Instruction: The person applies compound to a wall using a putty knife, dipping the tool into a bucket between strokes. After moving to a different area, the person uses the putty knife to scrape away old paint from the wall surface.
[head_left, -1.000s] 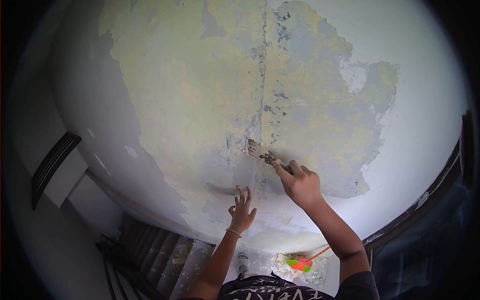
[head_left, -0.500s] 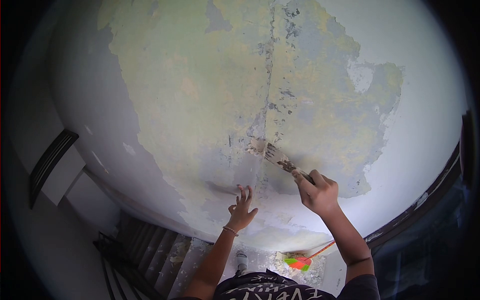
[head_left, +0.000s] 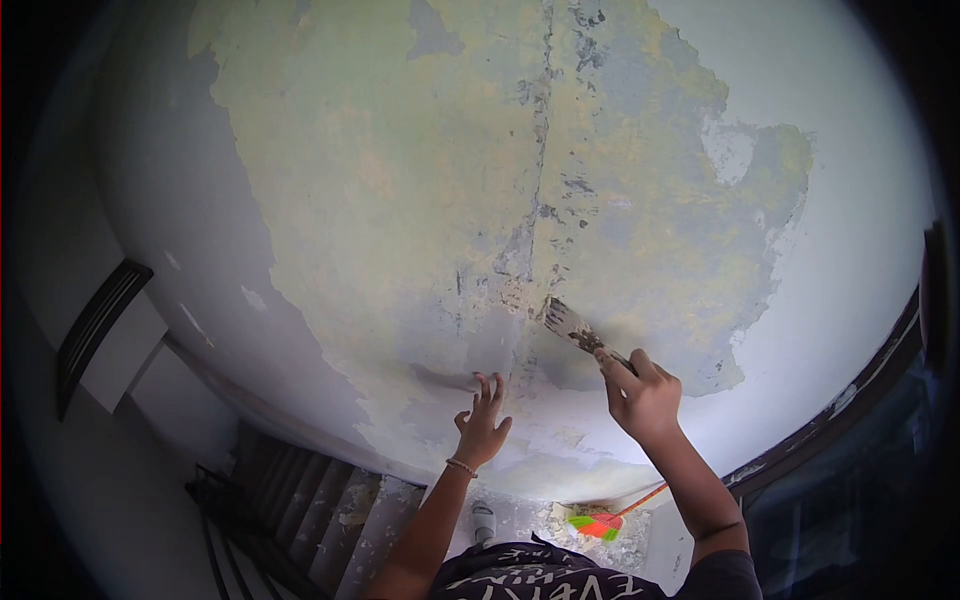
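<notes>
In the head view, my right hand (head_left: 645,397) is wrapped round the handle of a scraper (head_left: 575,325). Dark and pale residue covers its flat blade, whose tip meets the wall (head_left: 380,220) just right of a long vertical crack (head_left: 541,150). A rough scraped spot (head_left: 517,295) lies to the left of the blade tip. My left hand (head_left: 483,430) is empty, its fingers spread against or close to the lower wall, and a beaded bracelet (head_left: 461,467) circles that wrist.
Stairs (head_left: 310,505) littered with flakes descend at the lower left, beside a dark railing (head_left: 215,500). An orange and green broom (head_left: 597,526) lies among debris on the floor below. A dark-framed window or door (head_left: 850,510) stands at the right.
The scraper and my right hand have shifted slightly right and down, uncovering the rough spot left of the blade. My left hand has barely moved.
</notes>
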